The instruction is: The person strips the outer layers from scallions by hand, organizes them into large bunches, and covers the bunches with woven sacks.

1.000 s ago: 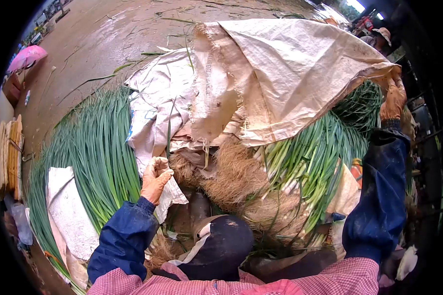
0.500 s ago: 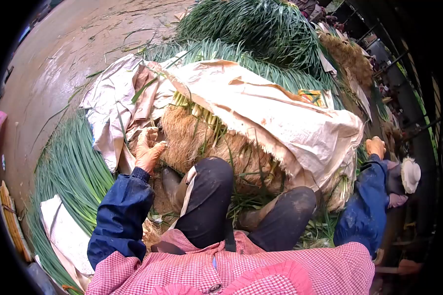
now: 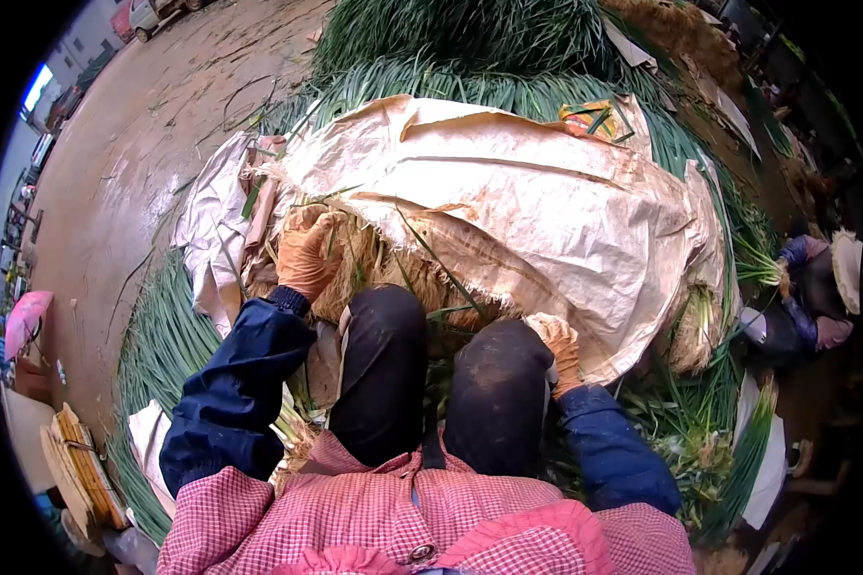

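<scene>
A cream woven sack sheet (image 3: 547,192) with frayed edges lies over bundled green onions, whose pale brown roots (image 3: 403,273) show below its near edge. My left hand (image 3: 307,254), in an orange glove, is closed at the sheet's frayed left end, its fingertips partly hidden against the sheet and roots. Beside my right knee, my right hand (image 3: 558,350), also gloved, is closed on the sheet's lower edge. Long green leaves (image 3: 168,321) spread out to the left.
More green onions (image 3: 460,43) are heaped behind the sheet. Another person's sleeve (image 3: 801,321) is at the right, beside a small bunch (image 3: 759,264). Wooden boards (image 3: 81,470) and a pink umbrella (image 3: 27,321) stand at the left on wet ground (image 3: 115,182).
My right hand has come in from the far right to the sheet's near edge. My left hand has risen slightly. The sheet now covers more of the roots, and the view has shifted.
</scene>
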`<action>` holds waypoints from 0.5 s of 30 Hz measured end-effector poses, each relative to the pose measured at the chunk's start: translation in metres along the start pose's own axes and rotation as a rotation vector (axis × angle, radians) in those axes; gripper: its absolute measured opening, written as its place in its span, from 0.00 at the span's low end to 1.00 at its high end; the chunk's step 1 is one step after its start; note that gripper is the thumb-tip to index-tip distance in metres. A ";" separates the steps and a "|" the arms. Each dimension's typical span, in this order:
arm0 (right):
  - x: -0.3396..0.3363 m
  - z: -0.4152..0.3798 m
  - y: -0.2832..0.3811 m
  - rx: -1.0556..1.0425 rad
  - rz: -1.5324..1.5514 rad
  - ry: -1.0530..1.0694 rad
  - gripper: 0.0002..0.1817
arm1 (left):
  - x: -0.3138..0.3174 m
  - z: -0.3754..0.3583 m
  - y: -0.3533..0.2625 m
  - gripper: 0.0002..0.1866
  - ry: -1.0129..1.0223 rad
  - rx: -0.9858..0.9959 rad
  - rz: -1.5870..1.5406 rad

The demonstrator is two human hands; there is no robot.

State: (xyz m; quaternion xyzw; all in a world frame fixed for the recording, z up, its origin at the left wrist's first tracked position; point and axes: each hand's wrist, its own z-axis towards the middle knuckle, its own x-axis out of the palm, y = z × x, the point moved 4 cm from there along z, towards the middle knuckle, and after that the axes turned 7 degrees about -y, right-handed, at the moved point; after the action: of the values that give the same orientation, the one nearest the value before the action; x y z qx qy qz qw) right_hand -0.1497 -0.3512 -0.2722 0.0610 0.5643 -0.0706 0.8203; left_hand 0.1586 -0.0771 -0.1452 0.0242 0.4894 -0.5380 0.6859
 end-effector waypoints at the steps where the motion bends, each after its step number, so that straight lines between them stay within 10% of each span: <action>1: 0.003 0.003 0.000 0.038 -0.052 -0.080 0.18 | 0.007 0.004 -0.012 0.29 0.050 0.080 0.200; 15: -0.023 0.269 0.046 -0.094 0.364 -0.224 0.20 | 0.104 0.000 0.027 0.08 0.288 0.353 0.452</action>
State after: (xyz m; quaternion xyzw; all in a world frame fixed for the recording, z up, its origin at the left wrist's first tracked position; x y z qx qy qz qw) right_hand 0.0975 -0.3533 -0.1536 0.1156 0.4517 0.0987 0.8791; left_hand 0.1735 -0.1396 -0.2310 0.3270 0.4628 -0.4396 0.6969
